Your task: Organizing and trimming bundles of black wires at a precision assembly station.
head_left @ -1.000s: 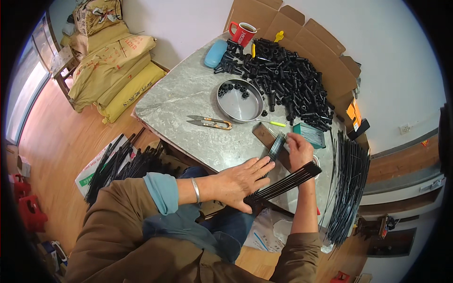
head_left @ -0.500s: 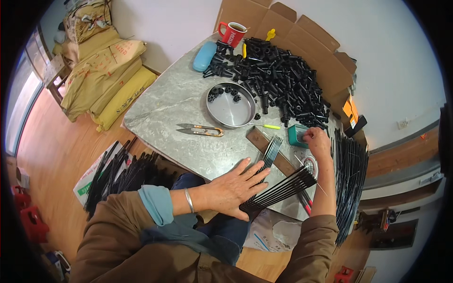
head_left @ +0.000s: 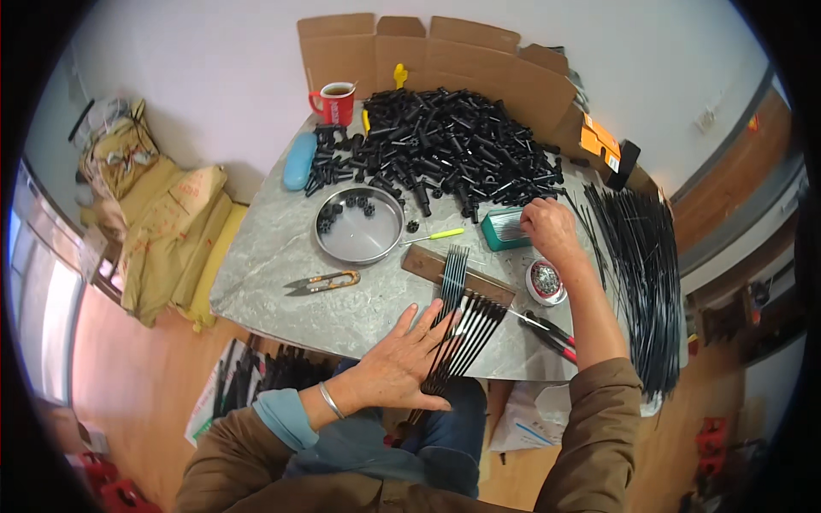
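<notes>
Rods (head_left: pixel 454 272) across the block (head_left: pixel 420 263), scissors (head_left: pixel 318 283) left, pan (head_left: pixel 369 241) behind scissors.

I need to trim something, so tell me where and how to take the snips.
Best gripped by the orange handle, probably from the right: the snips lie flat on the table, blades pointing left, and bare tabletop borders the handle end.

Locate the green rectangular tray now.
In the head view, the green rectangular tray sits right of centre on the grey marbled table, beside the heap of black tubular parts, the bare right hand at its right end.
</notes>
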Tool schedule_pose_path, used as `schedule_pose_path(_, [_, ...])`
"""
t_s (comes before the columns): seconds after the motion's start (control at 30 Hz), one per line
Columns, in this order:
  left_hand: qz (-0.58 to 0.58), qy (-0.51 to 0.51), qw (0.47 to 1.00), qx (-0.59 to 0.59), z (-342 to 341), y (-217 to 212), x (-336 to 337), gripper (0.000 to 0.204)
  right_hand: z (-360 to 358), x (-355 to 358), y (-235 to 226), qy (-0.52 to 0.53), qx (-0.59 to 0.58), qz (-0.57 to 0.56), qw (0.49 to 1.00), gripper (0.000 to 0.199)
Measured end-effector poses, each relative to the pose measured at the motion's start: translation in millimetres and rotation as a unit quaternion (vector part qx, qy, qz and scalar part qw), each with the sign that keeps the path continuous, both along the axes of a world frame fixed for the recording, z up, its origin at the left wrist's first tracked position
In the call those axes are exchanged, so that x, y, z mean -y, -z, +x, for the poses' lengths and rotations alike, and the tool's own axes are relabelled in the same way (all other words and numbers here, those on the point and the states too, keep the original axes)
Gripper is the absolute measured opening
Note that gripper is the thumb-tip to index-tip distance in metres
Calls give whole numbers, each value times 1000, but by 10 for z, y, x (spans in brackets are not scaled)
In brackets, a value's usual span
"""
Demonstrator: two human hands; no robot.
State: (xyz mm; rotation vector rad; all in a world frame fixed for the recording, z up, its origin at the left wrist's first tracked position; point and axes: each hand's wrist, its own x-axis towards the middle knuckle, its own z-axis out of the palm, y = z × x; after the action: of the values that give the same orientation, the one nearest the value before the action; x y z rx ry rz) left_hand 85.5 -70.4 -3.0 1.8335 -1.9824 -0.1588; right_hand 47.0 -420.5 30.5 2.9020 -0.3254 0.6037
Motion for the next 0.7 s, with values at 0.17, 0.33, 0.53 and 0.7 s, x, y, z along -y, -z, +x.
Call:
schedule_pose_path(0.17, [18,2,1000,-8,-5,-18,38,97,-70,-122,-104,-42,116,-16,992,5])
schedule_pose_path(0.33, [8,-17,1000,14,-40,-49,73,99,-216,-829,72,-147,88,126,977,5])
schedule_pose_path(0.53, [28,-14,999,27,-78,-78,112,101,-356,-1039,241,-49,58,344,936,11])
schedule_pose_path(0.7, [35,-16,999,37,-71,-71,117,102,-289,-1010,345,-37,82,405,910,13])
